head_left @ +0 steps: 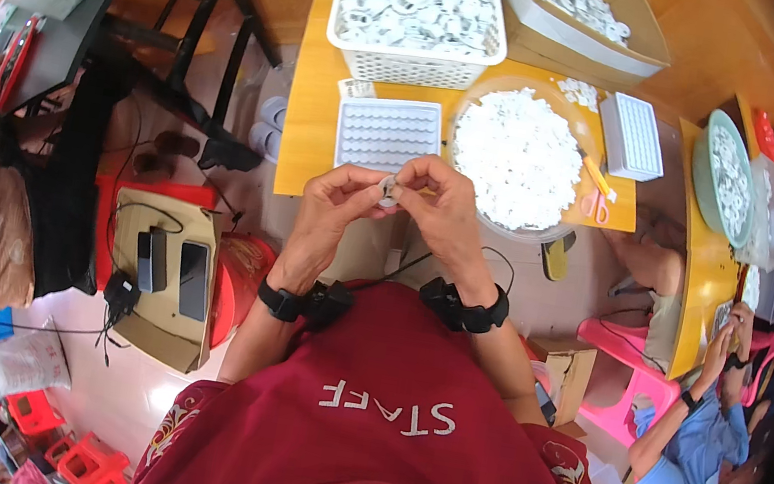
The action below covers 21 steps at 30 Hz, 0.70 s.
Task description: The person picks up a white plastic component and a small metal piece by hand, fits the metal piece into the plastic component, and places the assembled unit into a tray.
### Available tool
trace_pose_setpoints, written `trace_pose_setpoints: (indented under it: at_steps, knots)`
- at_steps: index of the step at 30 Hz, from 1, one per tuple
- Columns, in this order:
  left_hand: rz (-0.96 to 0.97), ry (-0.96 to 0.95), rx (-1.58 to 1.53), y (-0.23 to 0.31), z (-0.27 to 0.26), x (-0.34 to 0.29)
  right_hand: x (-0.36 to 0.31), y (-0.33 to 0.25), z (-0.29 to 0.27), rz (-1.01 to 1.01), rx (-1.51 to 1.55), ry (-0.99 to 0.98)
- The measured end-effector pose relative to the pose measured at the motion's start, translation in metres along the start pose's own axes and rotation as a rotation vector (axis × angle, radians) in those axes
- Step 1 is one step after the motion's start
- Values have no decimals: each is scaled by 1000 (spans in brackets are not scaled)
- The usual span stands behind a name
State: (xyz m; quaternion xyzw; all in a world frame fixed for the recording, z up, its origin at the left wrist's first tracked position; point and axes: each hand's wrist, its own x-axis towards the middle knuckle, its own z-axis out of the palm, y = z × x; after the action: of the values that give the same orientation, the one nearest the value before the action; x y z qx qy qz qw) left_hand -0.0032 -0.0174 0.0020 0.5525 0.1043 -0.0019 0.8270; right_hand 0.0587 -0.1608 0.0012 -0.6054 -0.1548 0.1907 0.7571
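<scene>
A small round whitish piece with a dark middle (388, 191) is pinched between the fingertips of my left hand (335, 201) and my right hand (441, 208). Both hands meet in front of my chest, just off the near edge of the yellow table (308, 133). Beyond them lies a white tray with rows of wavy ridges (389, 136). To the right of it stands a wide clear bowl heaped with small white pieces (517, 156). Fingers cover part of the held piece, so its finer details are hard to make out.
A white basket (414, 69) full of white ring-shaped parts stands at the back, beside an open cardboard box (590, 46). Scissors (596, 206), a yellow-handled tool (596, 174) and a stack of white trays (632, 137) lie right. People sit on both sides.
</scene>
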Motion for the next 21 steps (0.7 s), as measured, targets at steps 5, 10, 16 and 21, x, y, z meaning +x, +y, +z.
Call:
trace_pose_setpoints:
  at_steps: [5,10,16,21]
  knots:
    - [-15,-26,57,-3,8,1,-4,3,-8,11,-83,54]
    - [-114,-13,-157,-12,12,6,-11,-6,-12,15,-16,62]
    - [-113,-91,-29,-13,13,8,-19,6,-10,-26,-10,151]
    - [-143,-84,-147,-16,12,9,-12,-2,-30,-153,-447,300]
